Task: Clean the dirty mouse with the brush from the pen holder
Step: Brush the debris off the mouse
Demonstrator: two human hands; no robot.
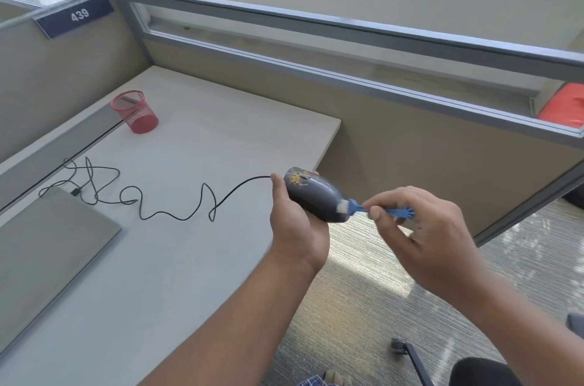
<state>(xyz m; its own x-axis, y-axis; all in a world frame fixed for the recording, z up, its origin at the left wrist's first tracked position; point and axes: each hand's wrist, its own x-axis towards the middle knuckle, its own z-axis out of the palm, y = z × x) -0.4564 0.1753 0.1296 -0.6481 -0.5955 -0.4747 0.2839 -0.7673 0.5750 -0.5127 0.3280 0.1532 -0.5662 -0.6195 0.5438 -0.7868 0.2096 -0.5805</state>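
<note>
My left hand [295, 224] grips a dark wired mouse [313, 194] held past the desk's right edge, above the carpet. Yellowish crumbs lie on the mouse's front end near its buttons. My right hand [417, 230] pinches a small blue brush [384, 211] by its handle. The brush's white bristles touch the rear end of the mouse. A red mesh pen holder [136, 112] stands at the back left of the desk [189, 259], far from both hands.
The mouse's black cable [177, 211] loops across the desk to a closed grey laptop [47, 246] at the left. Cubicle partitions enclose the back and left. A chair base and wheel [401, 346] sit on the carpet at lower right.
</note>
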